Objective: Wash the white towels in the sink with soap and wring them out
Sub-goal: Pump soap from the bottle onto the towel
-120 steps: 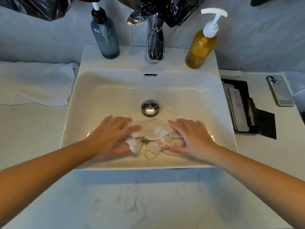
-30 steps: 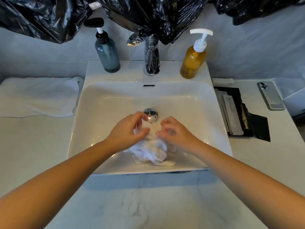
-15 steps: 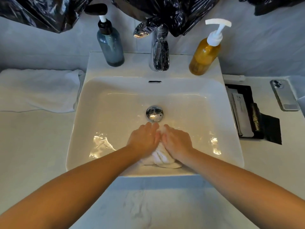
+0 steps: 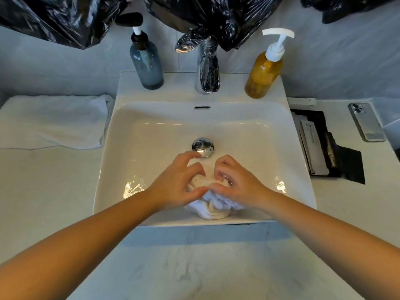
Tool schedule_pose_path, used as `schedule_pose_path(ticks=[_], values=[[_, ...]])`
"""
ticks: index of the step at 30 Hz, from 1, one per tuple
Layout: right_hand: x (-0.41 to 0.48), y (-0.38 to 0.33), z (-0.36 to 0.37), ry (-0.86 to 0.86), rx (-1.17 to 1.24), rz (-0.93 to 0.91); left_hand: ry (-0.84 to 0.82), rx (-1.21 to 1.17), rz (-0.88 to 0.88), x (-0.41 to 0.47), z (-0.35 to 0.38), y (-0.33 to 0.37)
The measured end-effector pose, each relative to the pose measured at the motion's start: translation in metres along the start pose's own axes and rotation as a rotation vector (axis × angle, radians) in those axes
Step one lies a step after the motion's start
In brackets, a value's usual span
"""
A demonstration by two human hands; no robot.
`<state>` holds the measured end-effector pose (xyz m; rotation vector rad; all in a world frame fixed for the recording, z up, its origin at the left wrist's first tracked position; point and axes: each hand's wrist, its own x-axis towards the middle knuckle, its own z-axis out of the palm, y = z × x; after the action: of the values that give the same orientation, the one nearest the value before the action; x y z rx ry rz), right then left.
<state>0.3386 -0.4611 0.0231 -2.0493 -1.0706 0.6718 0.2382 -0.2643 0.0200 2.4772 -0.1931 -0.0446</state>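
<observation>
Noted: towel (image 4: 214,210) bunched at sink's (image 4: 151,135) near wall, left hand (image 4: 175,187) and right hand (image 4: 236,187) gripping it with curled fingers (image 4: 186,156); advise rubbing folds together, turning wad so soap reaches every layer.

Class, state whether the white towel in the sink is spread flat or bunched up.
Bunched up: the white towel forms a crumpled lump with visible folds.

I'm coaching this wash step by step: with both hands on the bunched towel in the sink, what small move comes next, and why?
Probably squeeze the wad between both hands. The left hand and right hand cup the bunched white cloth towel at the near side of the white ceramic sink, fingers curled onto it; it lies in the basin, not lifted for wringing.
</observation>
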Motion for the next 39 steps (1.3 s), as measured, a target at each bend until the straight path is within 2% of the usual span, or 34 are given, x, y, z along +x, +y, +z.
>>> schedule_pose_path(ticks=[3, 4, 6, 8, 10, 12, 15, 17, 20, 22, 24, 25, 27, 29, 31, 33, 36, 39], values=[[-0.005, -0.008, 0.012, -0.063, 0.017, 0.168, -0.098, -0.218, -0.249, -0.005, 0.012, 0.011], [-0.007, -0.008, 0.016, -0.095, 0.004, 0.243, -0.096, -0.197, -0.293, -0.008, 0.016, 0.013], [-0.007, -0.005, 0.027, -0.123, -0.127, 0.368, -0.09, -0.015, -0.275, -0.01, 0.027, 0.015], [0.002, 0.001, 0.037, -0.12, -0.29, 0.364, -0.156, 0.225, -0.242, -0.005, 0.036, 0.014], [0.011, 0.007, 0.04, -0.1, -0.287, 0.307, -0.208, 0.338, -0.271, 0.008, 0.042, 0.009], [0.018, 0.015, 0.037, -0.108, -0.291, 0.247, -0.218, 0.367, -0.297, 0.021, 0.042, 0.006], [0.024, 0.018, 0.024, -0.144, -0.482, 0.258, -0.254, 0.368, -0.354, 0.033, 0.038, 0.003], [0.029, 0.007, 0.01, -0.099, -0.561, 0.192, -0.184, 0.316, -0.361, 0.033, 0.03, 0.005], [0.037, -0.013, -0.017, 0.066, -0.563, 0.044, 0.067, 0.247, -0.278, 0.032, -0.001, 0.006], [0.032, -0.022, -0.028, 0.007, -0.571, -0.008, 0.111, 0.235, -0.145, 0.025, -0.019, 0.006], [0.019, -0.023, -0.022, -0.133, -0.518, 0.038, 0.092, 0.275, 0.033, 0.015, -0.021, -0.002], [0.011, -0.023, -0.012, -0.157, -0.431, 0.092, 0.07, 0.269, 0.054, 0.009, -0.015, -0.007], [0.003, -0.019, 0.011, -0.063, -0.256, 0.171, 0.058, 0.161, -0.022, -0.003, 0.004, -0.011], [0.007, -0.017, 0.031, 0.023, -0.238, 0.258, 0.055, 0.07, -0.175, -0.006, 0.024, -0.007], [0.021, -0.012, 0.042, 0.039, -0.387, 0.329, 0.021, 0.174, -0.273, 0.001, 0.036, -0.005], [0.033, -0.007, 0.047, 0.079, -0.506, 0.287, -0.036, 0.286, -0.305, 0.014, 0.039, -0.009], [0.05, 0.008, 0.045, 0.119, -0.448, 0.327, -0.044, 0.372, -0.352, 0.033, 0.042, -0.023], [0.061, 0.014, 0.039, 0.115, -0.459, 0.358, -0.071, 0.346, -0.423, 0.049, 0.033, -0.027]])
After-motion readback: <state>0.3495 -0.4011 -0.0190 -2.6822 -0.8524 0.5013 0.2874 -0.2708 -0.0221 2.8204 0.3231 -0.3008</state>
